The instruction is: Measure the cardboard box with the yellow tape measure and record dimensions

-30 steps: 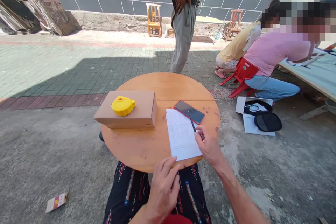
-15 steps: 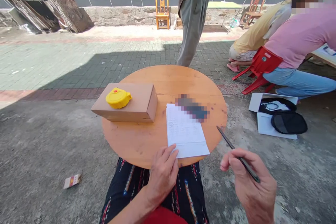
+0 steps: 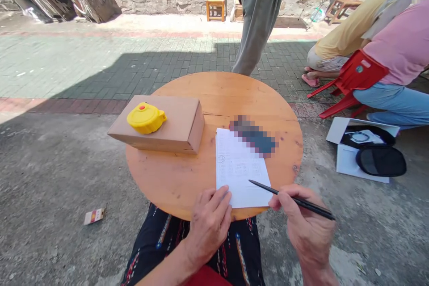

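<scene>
My right hand [image 3: 306, 219] grips a slim black pen [image 3: 291, 199], its tip pointing left over the lower part of a white sheet of paper [image 3: 243, 165]. Whether the tip touches the paper I cannot tell. Faint writing and a small circled mark show on the sheet. My left hand [image 3: 211, 214] lies flat at the paper's lower left corner, fingers stretched out, holding nothing. A dark oblong thing [image 3: 254, 136], blurred out, rests over the paper's upper right edge. All of this is on a round wooden table [image 3: 174, 183].
On the table's left stands a brown cardboard box [image 3: 157, 138] with a yellow tape measure [image 3: 146, 117] on top. An opened white box [image 3: 365, 174] with a black case lies on the ground at right. Beyond the table stands a person [image 3: 259, 18]; others sit at right.
My right hand has moved left with the pen, bringing its tip from the table's right edge to over the paper. My left hand stays on the paper. The view has tilted down.
</scene>
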A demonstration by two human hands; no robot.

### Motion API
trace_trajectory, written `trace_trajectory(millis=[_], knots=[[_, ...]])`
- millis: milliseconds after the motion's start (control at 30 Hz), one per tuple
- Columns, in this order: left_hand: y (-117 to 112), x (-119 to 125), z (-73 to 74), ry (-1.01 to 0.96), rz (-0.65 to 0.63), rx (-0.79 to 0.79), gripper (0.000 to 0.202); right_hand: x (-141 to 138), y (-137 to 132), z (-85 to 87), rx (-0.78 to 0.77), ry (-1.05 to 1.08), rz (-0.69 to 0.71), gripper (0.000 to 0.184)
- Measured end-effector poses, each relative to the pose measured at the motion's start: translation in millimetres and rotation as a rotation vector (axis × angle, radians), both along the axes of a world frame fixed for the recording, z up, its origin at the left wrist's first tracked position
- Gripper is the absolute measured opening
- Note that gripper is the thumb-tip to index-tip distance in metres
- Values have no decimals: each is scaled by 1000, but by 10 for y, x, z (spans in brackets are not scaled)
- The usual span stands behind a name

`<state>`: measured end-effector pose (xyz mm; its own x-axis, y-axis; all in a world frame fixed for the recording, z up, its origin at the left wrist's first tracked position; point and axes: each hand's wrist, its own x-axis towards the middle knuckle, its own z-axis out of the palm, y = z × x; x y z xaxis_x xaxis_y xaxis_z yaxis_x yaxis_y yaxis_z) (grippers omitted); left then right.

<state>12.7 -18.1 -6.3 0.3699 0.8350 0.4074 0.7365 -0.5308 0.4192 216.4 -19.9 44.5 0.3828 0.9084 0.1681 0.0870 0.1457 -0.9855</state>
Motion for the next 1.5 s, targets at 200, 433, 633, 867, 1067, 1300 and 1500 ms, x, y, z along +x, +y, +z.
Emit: trace_trajectory(millis=[200, 433, 633, 867, 1067, 1300, 1500], knots=[[21, -72, -8, -2, 8, -13, 27, -82, 99, -105, -106, -3, 200, 22], [48, -119, 2, -38, 23, -4, 24, -328, 282, -165, -55, -318, 301, 12], [54, -61, 1, -8, 49, -10, 17, -461, 340, -242, -1, -470, 306, 10], [44, -67, -7, -31, 51, -11, 16, -532, 367, -296, 28, -560, 331, 19], [59, -65, 7, -26, 40, -29, 15, -560, 391, -283, 55, -602, 330, 20], [54, -60, 14, -21, 51, -43, 16, -569, 395, -291, 79, -636, 339, 19], [52, -58, 5, -22, 51, -51, 18, -573, 408, -280, 79, -644, 346, 19]])
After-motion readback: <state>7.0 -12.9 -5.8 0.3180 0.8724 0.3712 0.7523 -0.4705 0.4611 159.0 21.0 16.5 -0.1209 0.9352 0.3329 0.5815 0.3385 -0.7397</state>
